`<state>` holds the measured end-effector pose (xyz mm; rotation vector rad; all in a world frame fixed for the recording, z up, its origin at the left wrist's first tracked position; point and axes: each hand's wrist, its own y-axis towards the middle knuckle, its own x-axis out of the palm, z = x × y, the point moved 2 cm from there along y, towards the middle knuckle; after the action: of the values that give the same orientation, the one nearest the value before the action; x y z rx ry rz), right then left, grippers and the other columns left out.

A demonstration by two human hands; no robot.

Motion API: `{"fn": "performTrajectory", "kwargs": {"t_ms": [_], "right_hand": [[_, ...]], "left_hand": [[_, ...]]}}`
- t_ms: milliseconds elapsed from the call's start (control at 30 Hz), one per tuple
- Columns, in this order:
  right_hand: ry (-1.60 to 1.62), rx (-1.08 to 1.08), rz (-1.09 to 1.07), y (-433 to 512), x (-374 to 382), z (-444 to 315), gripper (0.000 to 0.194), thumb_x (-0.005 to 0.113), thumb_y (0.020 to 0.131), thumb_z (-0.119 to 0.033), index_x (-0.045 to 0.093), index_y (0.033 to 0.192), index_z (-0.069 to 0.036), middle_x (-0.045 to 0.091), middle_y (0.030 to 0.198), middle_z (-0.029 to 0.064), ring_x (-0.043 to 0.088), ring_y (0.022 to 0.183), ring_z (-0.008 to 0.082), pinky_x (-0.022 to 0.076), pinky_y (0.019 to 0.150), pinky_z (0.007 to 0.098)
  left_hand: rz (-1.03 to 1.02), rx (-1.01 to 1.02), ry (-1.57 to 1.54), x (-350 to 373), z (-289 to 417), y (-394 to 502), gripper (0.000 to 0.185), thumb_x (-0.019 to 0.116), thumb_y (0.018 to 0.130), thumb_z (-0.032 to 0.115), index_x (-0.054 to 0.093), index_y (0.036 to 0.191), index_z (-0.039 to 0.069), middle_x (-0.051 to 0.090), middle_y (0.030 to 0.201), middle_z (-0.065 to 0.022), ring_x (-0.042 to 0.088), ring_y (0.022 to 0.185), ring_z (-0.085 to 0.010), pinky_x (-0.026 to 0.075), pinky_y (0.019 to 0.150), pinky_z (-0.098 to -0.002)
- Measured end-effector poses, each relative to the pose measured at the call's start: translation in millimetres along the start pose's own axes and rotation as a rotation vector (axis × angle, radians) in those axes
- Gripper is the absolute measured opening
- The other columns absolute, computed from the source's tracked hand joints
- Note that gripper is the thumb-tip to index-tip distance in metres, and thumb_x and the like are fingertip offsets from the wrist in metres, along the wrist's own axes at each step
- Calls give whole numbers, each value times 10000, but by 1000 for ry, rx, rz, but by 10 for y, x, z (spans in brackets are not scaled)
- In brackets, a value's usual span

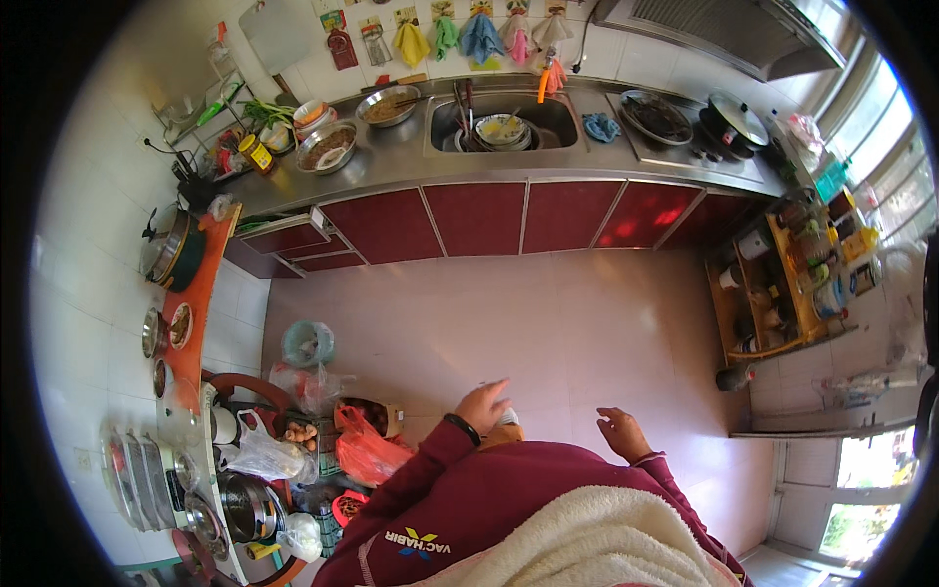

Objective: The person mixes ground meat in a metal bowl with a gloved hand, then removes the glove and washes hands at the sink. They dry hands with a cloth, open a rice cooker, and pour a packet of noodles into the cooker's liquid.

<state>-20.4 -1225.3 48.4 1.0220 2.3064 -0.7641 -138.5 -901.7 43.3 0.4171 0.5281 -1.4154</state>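
Note:
My left hand (pixel 482 408), with a dark band at the wrist, hangs in front of my body above the floor, its fingers apart and holding nothing. To its right, my right hand (pixel 622 433) is also empty, fingers slightly curled and apart. A red plastic bag (pixel 369 449) lies just left of my left forearm. Ahead, a steel sink (pixel 561 126) holds stacked dishes, with a patterned bowl (pixel 502 130) on top. Two metal basins of food, one (pixel 327 147) nearer and one (pixel 388 106) farther, stand on the counter left of the sink. A blue cloth (pixel 601 127) lies right of it.
Red cabinets (pixel 477 220) run below the steel counter. A partly open drawer (pixel 286 231) juts out at their left. A teal bin (pixel 308 343), bags and a chair (pixel 249 385) stand on the left. A wooden shelf (pixel 796 282) with jars and a dark bottle (pixel 733 378) are at the right.

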Motion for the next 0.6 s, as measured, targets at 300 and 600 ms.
{"fn": "performTrajectory", "kwargs": {"t_ms": [300, 600], "right_hand": [[-14, 19, 97, 1999, -647, -161, 308, 601, 907, -186, 653, 1150, -5, 681, 1063, 185, 676, 843, 310, 535, 766, 385], [61, 29, 68, 4266, -1150, -265, 311, 604, 902, -180, 656, 1157, -8, 677, 1074, 185, 671, 826, 315, 533, 746, 384]], "left_hand": [[92, -6, 141, -1151, -295, 2143, 444, 595, 923, 232, 543, 1288, -15, 614, 1239, -217, 590, 1129, -372, 477, 956, -427], [197, -149, 181, -2014, -780, 4309, 443, 613, 918, 234, 550, 1290, 4, 620, 1232, -204, 597, 1116, -364, 474, 952, -426]]}}
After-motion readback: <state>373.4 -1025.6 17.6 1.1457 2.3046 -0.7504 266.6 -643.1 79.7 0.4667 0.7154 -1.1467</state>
